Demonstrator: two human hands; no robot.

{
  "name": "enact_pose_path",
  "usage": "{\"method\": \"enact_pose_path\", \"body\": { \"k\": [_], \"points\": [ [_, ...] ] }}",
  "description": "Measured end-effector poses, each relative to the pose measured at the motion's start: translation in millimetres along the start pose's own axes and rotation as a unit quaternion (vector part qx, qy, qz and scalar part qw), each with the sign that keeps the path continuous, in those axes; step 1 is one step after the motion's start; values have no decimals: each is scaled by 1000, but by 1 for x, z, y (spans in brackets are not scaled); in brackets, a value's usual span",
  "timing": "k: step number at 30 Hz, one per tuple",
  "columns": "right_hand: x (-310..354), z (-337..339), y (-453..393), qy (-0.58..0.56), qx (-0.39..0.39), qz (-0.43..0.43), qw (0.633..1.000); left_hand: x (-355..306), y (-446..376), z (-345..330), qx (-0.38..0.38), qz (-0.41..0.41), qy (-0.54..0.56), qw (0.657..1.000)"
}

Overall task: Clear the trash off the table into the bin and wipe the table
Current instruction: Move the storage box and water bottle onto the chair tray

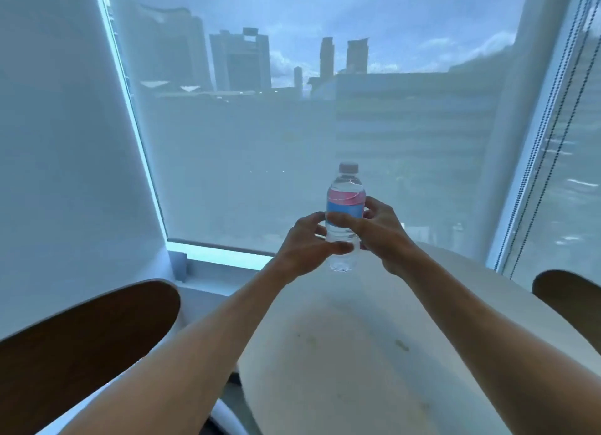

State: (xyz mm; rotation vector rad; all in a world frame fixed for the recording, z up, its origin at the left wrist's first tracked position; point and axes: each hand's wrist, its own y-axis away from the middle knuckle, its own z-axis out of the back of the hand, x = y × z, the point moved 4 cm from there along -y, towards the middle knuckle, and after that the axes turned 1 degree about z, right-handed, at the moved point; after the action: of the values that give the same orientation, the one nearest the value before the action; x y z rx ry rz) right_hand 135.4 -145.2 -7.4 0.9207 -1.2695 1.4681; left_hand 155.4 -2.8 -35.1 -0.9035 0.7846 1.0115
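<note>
While held above the counter (357,353):
Bottle (345,207): one, upright.
Hands: two, left hand (304,244) and right hand (382,236) both grasping it.

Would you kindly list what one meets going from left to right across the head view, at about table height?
Brown chair back → left hand → water bottle → right hand → pale round table → second brown chair back.

Legible text: none. Water bottle (344,213): one wrap-around label, upper band pink, lower band blue, any print on it too blurred to read; cap plain. Buildings beyond the window (292,135): no readable signs or numbers. Table (357,353): no writing or marks that read as text.
</note>
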Motion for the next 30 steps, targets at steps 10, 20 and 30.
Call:
{"method": "enact_pose_path", "body": {
  "k": [10, 20, 30],
  "points": [
    [64, -150, 82, -58, 140, 25, 988, 6, 152, 137, -119, 49, -59, 990],
    [83, -276, 167, -88, 271, 13, 958, 26, 305, 216, -199, 117, -75, 970],
    [50, -359, 234, -76, 350, -11, 934, 83, 408, 236, -264, 198, -86, 940]
  ]
}}
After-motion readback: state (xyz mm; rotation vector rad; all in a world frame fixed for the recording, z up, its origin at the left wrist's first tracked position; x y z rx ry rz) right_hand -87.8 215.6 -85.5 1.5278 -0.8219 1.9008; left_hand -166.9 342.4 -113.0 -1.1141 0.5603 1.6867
